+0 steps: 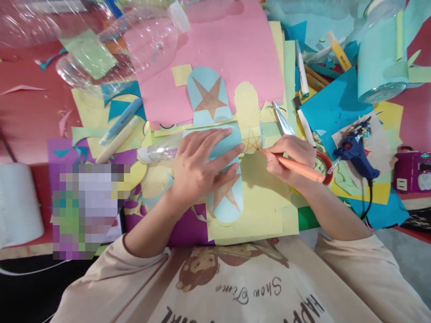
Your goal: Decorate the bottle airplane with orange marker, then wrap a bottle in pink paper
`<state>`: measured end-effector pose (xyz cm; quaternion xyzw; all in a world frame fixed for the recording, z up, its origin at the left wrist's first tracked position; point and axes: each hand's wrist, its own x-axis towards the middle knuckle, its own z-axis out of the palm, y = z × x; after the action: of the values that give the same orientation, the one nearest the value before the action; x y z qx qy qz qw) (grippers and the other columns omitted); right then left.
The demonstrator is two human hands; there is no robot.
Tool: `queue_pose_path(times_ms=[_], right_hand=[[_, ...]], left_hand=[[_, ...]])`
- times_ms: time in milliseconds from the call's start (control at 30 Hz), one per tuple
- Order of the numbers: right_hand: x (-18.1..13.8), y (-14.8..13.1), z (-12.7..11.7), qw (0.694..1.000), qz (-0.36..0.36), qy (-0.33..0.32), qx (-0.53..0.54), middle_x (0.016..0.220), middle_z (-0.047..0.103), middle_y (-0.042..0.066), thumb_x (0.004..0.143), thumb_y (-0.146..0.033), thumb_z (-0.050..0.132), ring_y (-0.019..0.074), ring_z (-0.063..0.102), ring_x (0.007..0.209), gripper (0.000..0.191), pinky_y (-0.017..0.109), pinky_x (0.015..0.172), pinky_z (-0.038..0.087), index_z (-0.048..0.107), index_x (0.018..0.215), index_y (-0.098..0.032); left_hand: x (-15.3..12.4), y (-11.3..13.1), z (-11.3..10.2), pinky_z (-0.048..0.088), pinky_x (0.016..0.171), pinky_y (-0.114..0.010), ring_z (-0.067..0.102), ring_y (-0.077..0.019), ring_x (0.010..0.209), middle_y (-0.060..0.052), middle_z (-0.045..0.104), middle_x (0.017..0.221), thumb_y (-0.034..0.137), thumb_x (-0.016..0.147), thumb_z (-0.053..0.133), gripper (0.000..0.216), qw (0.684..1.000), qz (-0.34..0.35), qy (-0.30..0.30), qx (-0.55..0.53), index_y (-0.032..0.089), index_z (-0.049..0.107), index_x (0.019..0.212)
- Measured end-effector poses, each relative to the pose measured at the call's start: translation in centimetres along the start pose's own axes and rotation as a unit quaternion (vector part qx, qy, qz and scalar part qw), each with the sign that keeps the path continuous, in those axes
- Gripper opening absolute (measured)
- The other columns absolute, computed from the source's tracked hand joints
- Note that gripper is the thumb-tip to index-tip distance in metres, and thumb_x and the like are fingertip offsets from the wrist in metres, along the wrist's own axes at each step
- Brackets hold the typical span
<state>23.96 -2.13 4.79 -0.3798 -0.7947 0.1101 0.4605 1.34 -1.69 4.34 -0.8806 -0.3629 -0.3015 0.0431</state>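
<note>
- Light-blue paper wraps the middle of a clear plastic bottle (160,152) lying on its side at the centre of the table (27,116), white cap pointing to the person's left
- Two rounded blue panels stick out from it: upper panel (208,96) on the far side, lower panel (227,199) on the near side; each carries one filled orange star
- One yellow strip (247,103) with a rounded top crosses the bottle just right of the upper panel; on it, one outlined star (252,142), thin orange lines, not filled
- Star count: three; two solid, one outline
- Left hand (202,166) open and flat, fingers spread, pressing down on the blue wrap
- Right hand (291,157) closed around an orange pencil (296,169); tip touching the yellow strip at the outlined star's lower right edge
- Scissors (282,120), one pair, just behind the right hand; blades point away, red handle loop shows beside the wrist
- Hot glue gun (355,154), one, blue, to the right on scrap paper; black cord runs toward the table edge
- Pink sheet (229,49), one large, under the upper panel
- Markers: two white-barrelled ones (302,72) right of the pink sheet; two more pens (121,121) side by side on the left
- Clear empty bottles (134,45) far left; count unclear, they overlap
- Loose yellow, blue and purple offcuts all round; too many to count
</note>
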Motion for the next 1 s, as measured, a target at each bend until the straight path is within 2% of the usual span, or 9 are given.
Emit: queue_pose_path(times_ms=[167, 267, 467, 700, 867, 1000], right_hand=[[-0.01, 0.08, 0.0, 1.0, 0.001, 0.002, -0.001, 0.055, 0.055, -0.004, 0.08, -0.011, 0.06, 0.0119, 0.051, 0.049, 0.02, 0.027, 0.046, 0.045, 0.047, 0.076, -0.025], [-0.04, 0.12, 0.0, 1.0, 0.003, 0.003, 0.001, 0.055, 0.054, -0.004, 0.081, -0.012, 0.06, 0.0118, 0.05, 0.048, 0.019, 0.027, 0.045, 0.045, 0.047, 0.074, -0.025], [-0.22, -0.06, 0.14, 0.995, 0.016, 0.067, 0.068, 0.058, 0.058, -0.004, 0.082, -0.016, 0.058, 0.0102, 0.053, 0.049, 0.01, 0.025, 0.045, 0.046, 0.056, 0.077, -0.025], [-0.38, -0.05, 0.24, 0.996, 0.062, 0.041, 0.056, 0.08, 0.073, 0.0, 0.084, -0.017, 0.062, 0.0133, 0.069, 0.07, 0.012, 0.027, 0.061, 0.056, 0.065, 0.095, -0.022], [-0.59, -0.02, 0.19, 0.989, 0.114, 0.04, 0.085, 0.078, 0.073, -0.001, 0.085, -0.02, 0.064, 0.0122, 0.068, 0.068, 0.007, 0.025, 0.06, 0.055, 0.067, 0.091, -0.021], [-0.6, -0.25, 0.02, 0.985, 0.13, 0.035, 0.104, 0.075, 0.072, -0.002, 0.084, -0.021, 0.065, 0.0108, 0.067, 0.067, 0.004, 0.023, 0.059, 0.054, 0.067, 0.087, -0.022]], left_hand=[[-0.12, 0.0, -0.14, 0.05, 0.09, -0.04, 0.062, -0.024, 0.114, -0.005, 0.066, 0.126, 0.037, 0.09, 0.056, 0.029, 0.998, -0.024, -0.054, 0.002, 0.033, 0.065, 0.117], [-0.2, -0.03, -0.19, 0.049, 0.091, -0.041, 0.061, -0.024, 0.115, -0.004, 0.065, 0.128, 0.037, 0.091, 0.055, 0.03, 0.997, -0.026, -0.067, 0.006, 0.034, 0.065, 0.118], [-0.23, -0.04, -0.09, 0.049, 0.09, -0.04, 0.061, -0.0233, 0.113, -0.005, 0.066, 0.125, 0.036, 0.091, 0.056, 0.027, 0.999, -0.021, -0.044, 0.005, 0.033, 0.066, 0.116], [-0.09, 0.16, -0.19, 0.048, 0.087, -0.039, 0.061, -0.0246, 0.109, -0.008, 0.066, 0.12, 0.033, 0.089, 0.059, 0.029, 1.0, -0.011, -0.014, -0.024, 0.031, 0.064, 0.117], [-0.17, 0.36, -0.35, 0.048, 0.084, -0.04, 0.061, -0.0241, 0.105, -0.005, 0.066, 0.118, 0.037, 0.089, 0.059, 0.025, 0.999, -0.016, -0.02, -0.024, 0.034, 0.063, 0.114], [-0.3, 0.58, -0.62, 0.047, 0.083, -0.041, 0.062, -0.0237, 0.104, -0.004, 0.067, 0.116, 0.04, 0.09, 0.056, 0.023, 0.998, -0.031, -0.057, -0.026, 0.036, 0.064, 0.112]])
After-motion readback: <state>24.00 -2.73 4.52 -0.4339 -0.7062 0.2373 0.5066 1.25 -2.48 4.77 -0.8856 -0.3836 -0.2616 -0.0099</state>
